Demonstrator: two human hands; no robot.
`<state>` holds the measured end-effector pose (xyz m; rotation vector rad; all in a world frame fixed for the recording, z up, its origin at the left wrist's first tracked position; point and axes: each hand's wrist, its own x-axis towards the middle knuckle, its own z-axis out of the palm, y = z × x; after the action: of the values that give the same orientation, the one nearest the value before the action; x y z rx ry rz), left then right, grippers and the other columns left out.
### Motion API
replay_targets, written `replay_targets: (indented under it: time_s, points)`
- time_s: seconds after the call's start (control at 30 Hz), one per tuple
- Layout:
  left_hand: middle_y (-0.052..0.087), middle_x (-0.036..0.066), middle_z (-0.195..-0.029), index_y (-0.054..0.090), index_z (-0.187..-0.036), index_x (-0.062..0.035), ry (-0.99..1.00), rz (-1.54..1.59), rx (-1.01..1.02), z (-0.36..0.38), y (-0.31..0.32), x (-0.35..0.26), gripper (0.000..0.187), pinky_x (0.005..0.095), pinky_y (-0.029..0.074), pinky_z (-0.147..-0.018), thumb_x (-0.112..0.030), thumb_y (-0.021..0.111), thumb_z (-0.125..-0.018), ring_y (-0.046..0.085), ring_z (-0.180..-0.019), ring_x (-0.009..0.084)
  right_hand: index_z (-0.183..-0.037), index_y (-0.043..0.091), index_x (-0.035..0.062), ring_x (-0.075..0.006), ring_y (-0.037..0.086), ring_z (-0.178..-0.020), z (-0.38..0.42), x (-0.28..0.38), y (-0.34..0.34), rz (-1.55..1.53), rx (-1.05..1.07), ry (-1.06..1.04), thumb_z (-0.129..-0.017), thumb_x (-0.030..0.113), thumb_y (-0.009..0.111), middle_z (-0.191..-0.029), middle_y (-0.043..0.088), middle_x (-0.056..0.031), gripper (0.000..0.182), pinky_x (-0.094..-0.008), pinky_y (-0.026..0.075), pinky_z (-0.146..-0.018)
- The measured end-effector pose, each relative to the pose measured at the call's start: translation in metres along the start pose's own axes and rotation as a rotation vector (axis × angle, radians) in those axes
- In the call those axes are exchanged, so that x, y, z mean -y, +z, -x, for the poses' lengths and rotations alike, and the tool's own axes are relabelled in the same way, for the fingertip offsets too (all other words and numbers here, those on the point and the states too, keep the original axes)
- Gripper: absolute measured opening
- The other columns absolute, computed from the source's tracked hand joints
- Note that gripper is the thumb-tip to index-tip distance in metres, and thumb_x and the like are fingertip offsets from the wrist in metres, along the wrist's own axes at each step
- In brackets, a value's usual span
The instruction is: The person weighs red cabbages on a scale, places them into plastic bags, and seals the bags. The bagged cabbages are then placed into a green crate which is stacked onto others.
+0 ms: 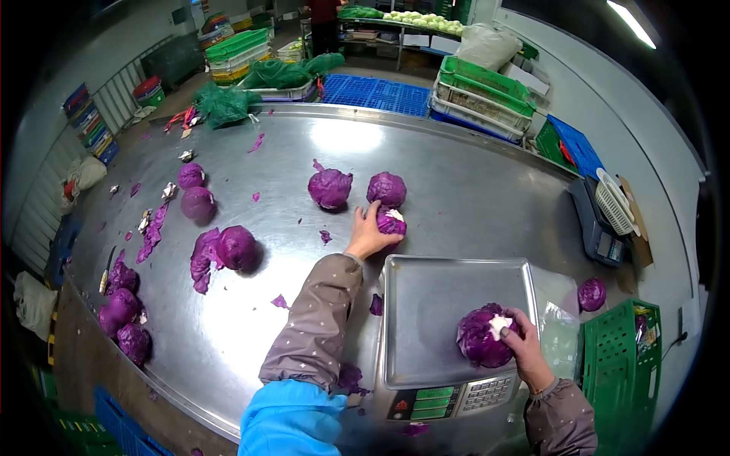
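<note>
On the metal table, my left hand has its fingers around a red cabbage with a pale cut stem, just in front of another cabbage. A third cabbage lies to the left of them. My right hand grips a red cabbage by its right side, over the lower right of the steel pan of a scale. The white stem of that cabbage faces my fingers. The scale's green display and keypad show at its near edge.
More cabbages lie on the left of the table, with loose leaves and a knife. A green crate stands at the right, near a lone cabbage and a second scale. Stacked crates stand behind the table. A person stands far back.
</note>
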<state>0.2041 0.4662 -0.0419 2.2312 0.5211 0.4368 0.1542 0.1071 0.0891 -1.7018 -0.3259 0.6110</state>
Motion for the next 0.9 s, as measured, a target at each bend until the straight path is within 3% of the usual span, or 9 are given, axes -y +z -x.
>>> replay_targets:
  time_s: [0.2, 0.27, 0.37, 0.4, 0.47, 0.67, 0.8, 0.83, 0.9]
  points:
    - [0.036, 0.017, -0.123, 0.034, -0.125, -0.0131, -0.105, 0.604, -0.064, 0.003, 0.005, 0.028, 0.082, 0.0384, 0.045, -0.081, -0.029, 0.077, -0.057, 0.049, -0.100, 0.0321, -0.117, 0.042, -0.0008, -0.0153, 0.048, -0.100, 0.004, 0.004, -0.006, 0.151, -0.040, 0.022, -0.083, 0.021, 0.055, -0.107, 0.052, -0.0099, 0.042, -0.0265, 0.038, -0.087]
    - [0.040, 0.015, -0.120, 0.030, -0.127, -0.0132, -0.452, 1.016, -0.069, 0.024, -0.026, -0.006, 0.079, 0.0402, 0.049, -0.073, -0.033, 0.072, -0.063, 0.050, -0.101, 0.0303, -0.122, 0.038, -0.0006, -0.0182, 0.047, -0.105, 0.006, -0.006, -0.015, 0.245, -0.075, -0.101, -0.085, 0.021, 0.052, -0.112, 0.048, -0.0131, 0.045, -0.0280, 0.037, -0.090]
    - [0.042, 0.015, -0.118, 0.028, -0.128, -0.0128, -0.362, 1.411, 0.135, 0.030, -0.045, 0.031, 0.076, 0.0370, 0.052, -0.064, -0.050, 0.062, -0.071, 0.052, -0.097, 0.0304, -0.124, 0.035, -0.0006, -0.0202, 0.046, -0.108, 0.011, -0.011, -0.023, 0.182, -0.069, -0.095, -0.085, 0.018, 0.050, -0.116, 0.046, -0.0146, 0.045, -0.0291, 0.037, -0.090]
    - [0.042, 0.015, -0.118, 0.029, -0.127, -0.0108, -0.311, 1.482, 0.357, 0.033, -0.061, 0.039, 0.077, 0.0386, 0.053, -0.065, -0.051, 0.062, -0.071, 0.052, -0.098, 0.0301, -0.124, 0.036, -0.0006, -0.0196, 0.047, -0.107, 0.013, -0.009, -0.027, 0.168, -0.071, -0.092, -0.085, 0.017, 0.050, -0.116, 0.046, -0.0143, 0.045, -0.0292, 0.038, -0.089]
    - [0.039, 0.015, -0.122, 0.029, -0.128, -0.0102, -0.304, 1.569, 0.202, 0.053, -0.083, 0.010, 0.081, 0.0466, 0.045, -0.088, -0.050, 0.066, -0.068, 0.044, -0.111, 0.0315, -0.122, 0.037, -0.0008, -0.0169, 0.048, -0.102, 0.018, -0.007, -0.033, 0.214, -0.138, -0.091, -0.085, 0.017, 0.051, -0.114, 0.048, -0.0129, 0.044, -0.0276, 0.039, -0.086]
    - [0.037, 0.016, -0.126, 0.031, -0.130, -0.0123, -0.197, 1.366, 0.294, 0.131, -0.134, -0.094, 0.080, 0.0529, 0.039, -0.093, -0.043, 0.069, -0.066, 0.039, -0.117, 0.0329, -0.119, 0.041, -0.0009, -0.0158, 0.050, -0.099, 0.055, 0.010, -0.038, 0.202, -0.293, -0.209, -0.086, 0.023, 0.051, -0.114, 0.047, -0.0109, 0.042, -0.0273, 0.048, -0.075]
    - [0.030, 0.017, -0.129, 0.023, -0.134, -0.0205, -0.139, 1.159, 0.464, 0.186, -0.122, -0.175, 0.086, 0.0437, 0.042, -0.092, -0.038, 0.070, -0.064, 0.039, -0.116, 0.0336, -0.130, 0.026, 0.0033, -0.0201, 0.047, -0.102, 0.089, 0.012, -0.016, -0.331, 0.099, -0.223, -0.072, 0.026, 0.070, -0.127, 0.034, -0.0126, 0.076, -0.0312, 0.050, -0.076]
    - [0.028, 0.018, -0.130, 0.022, -0.134, -0.0203, -0.058, 1.134, 0.532, 0.198, -0.112, -0.194, 0.083, 0.0413, 0.041, -0.093, -0.035, 0.068, -0.067, 0.039, -0.115, 0.0330, -0.136, 0.012, 0.0092, -0.0243, 0.043, -0.110, 0.097, 0.012, -0.013, -0.350, 0.141, -0.163, -0.064, 0.038, 0.075, -0.132, 0.026, -0.0142, 0.100, -0.0326, 0.049, -0.079]
    - [0.030, 0.020, -0.127, 0.018, -0.135, -0.0144, -0.065, 1.088, 0.660, 0.218, -0.087, -0.224, 0.080, 0.0416, 0.040, -0.093, -0.029, 0.065, -0.072, 0.039, -0.114, 0.0321, -0.137, 0.007, 0.0136, -0.0272, 0.038, -0.116, 0.110, 0.010, -0.014, -0.376, 0.148, -0.194, -0.062, 0.047, 0.072, -0.133, 0.024, -0.0145, 0.105, -0.0370, 0.048, -0.082]
